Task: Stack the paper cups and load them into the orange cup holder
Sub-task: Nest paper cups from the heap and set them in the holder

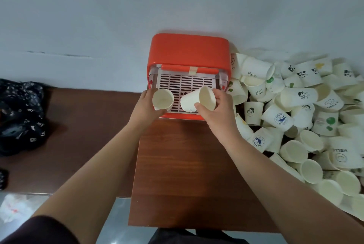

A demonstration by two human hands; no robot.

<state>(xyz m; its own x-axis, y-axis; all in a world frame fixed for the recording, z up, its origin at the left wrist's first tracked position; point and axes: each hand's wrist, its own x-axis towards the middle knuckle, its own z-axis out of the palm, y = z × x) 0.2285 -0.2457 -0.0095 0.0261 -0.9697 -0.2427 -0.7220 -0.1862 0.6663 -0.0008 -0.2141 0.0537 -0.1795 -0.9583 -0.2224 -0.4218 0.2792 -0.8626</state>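
Note:
The orange cup holder (pixel 190 50) stands against the wall at the back of the wooden table, its white slatted tray facing me. My left hand (pixel 144 106) grips one paper cup (pixel 163 99) upright, mouth toward me, at the holder's front left. My right hand (pixel 218 110) grips a second paper cup (pixel 194 99) tilted on its side, mouth to the right, over the tray's front edge. The two cups are close together but apart. A large heap of loose paper cups (pixel 307 110) lies to the right of the holder.
The brown wooden table (pixel 187 165) stretches toward me, with a lower brown surface at left. A dark patterned cloth (pixel 21 115) lies at far left. A crumpled white plastic bag (pixel 13 208) sits on the grey floor at lower left. The pale wall is right behind the holder.

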